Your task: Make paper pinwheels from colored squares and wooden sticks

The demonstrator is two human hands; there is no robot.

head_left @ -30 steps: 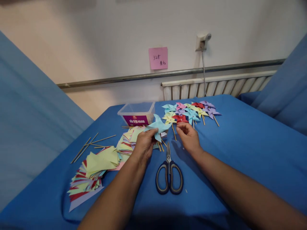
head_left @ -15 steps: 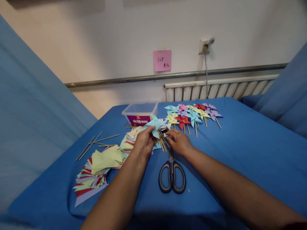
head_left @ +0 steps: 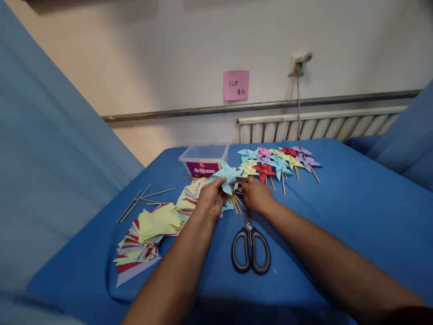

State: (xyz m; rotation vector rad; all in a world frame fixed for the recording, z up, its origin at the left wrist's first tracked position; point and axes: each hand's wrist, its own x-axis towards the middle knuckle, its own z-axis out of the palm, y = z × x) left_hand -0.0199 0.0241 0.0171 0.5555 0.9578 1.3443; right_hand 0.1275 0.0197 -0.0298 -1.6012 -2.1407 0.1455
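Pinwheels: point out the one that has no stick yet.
The light blue pinwheel held in the left hand; the finished pinwheels lie on the blue cloth with sticks attached.

The pinwheel (head_left: pixel 226 174) is light blue folded paper with pointed vanes fanning out, held above the blue table between the plastic box and the scissors. The left hand (head_left: pixel 211 201) pinches its lower edge. The stapler (head_left: pixel 238 185), small, dark and metallic, sits in the right hand (head_left: pixel 257 196), touching the pinwheel's right side.
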